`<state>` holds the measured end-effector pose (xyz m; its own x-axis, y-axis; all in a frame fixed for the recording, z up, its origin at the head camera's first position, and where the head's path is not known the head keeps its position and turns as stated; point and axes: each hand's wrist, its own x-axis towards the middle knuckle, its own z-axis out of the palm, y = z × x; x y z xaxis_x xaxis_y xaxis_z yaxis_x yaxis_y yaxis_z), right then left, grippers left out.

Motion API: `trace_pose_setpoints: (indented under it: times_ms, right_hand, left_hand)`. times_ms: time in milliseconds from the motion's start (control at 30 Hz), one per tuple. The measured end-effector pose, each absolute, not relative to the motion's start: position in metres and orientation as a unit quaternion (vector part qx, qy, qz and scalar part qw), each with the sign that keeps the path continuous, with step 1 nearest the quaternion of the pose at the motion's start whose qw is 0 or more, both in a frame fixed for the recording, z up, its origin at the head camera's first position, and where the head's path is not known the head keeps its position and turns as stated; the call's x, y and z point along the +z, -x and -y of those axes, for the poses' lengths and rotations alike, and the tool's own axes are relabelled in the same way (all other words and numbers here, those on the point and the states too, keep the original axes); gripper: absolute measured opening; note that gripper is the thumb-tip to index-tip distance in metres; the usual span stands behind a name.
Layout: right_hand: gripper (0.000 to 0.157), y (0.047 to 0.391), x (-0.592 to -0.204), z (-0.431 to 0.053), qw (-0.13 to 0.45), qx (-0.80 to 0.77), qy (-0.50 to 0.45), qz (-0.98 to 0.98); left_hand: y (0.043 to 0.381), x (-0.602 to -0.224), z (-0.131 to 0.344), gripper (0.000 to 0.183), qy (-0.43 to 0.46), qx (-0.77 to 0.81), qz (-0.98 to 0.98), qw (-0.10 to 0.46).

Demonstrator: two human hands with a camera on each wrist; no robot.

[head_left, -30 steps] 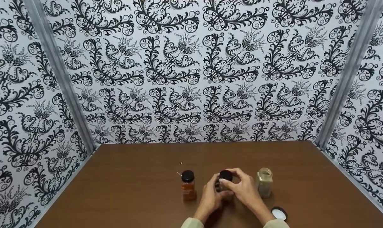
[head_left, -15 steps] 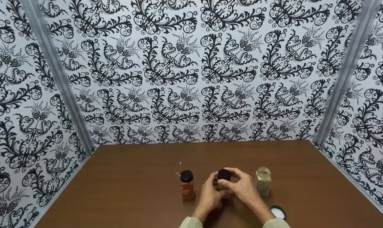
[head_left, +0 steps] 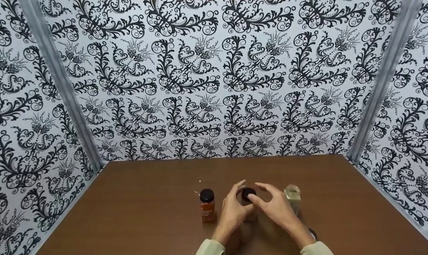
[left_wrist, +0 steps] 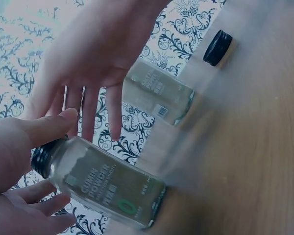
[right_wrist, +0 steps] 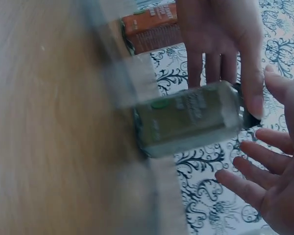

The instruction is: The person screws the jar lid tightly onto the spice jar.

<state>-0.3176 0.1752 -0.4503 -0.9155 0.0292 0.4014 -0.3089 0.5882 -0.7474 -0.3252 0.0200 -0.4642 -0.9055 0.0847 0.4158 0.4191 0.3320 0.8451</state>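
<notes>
A glass jar of cumin powder (left_wrist: 112,183) with a black screw lid (head_left: 248,193) stands upright on the table between the two hands. My left hand (head_left: 232,209) is spread around its left side, thumb beside the neck just under the lid. On the other side my right hand (head_left: 277,208) is also spread, its fingers apart from the glass in the right wrist view. From the head, the right thumb overlaps the lid; contact is unclear. A second jar of similar powder (head_left: 293,195), lidless, stands right of the right hand.
To the left stands a black-lidded jar of orange-red powder (head_left: 207,209). A loose black lid (left_wrist: 218,48) lies on the brown table (head_left: 146,198), partly behind the right forearm in the head view. Patterned walls (head_left: 185,71) enclose the table's back and sides.
Both hands gripped the lidded jar; now their fingers have spread away from it and it stands between them. The right forearm has come partly over the loose lid.
</notes>
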Motion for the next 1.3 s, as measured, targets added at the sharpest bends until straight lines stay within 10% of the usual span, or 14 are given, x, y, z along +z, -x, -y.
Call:
trace_pose_setpoints:
  times_ms: [833,1300]
  right_hand:
    - [0.033,0.273,-0.417,-0.253,0.357,0.328,-0.175,0.857]
    - [0.035,0.255,-0.458,-0.29,0.302,0.235,-0.194,0.903]
  left_hand:
    - [0.311,-0.431,-0.066,0.06,0.265,-0.47,0.797,0.273]
    - [0.318,-0.461,-0.099,0.068,0.203,-0.525,0.816,0.133]
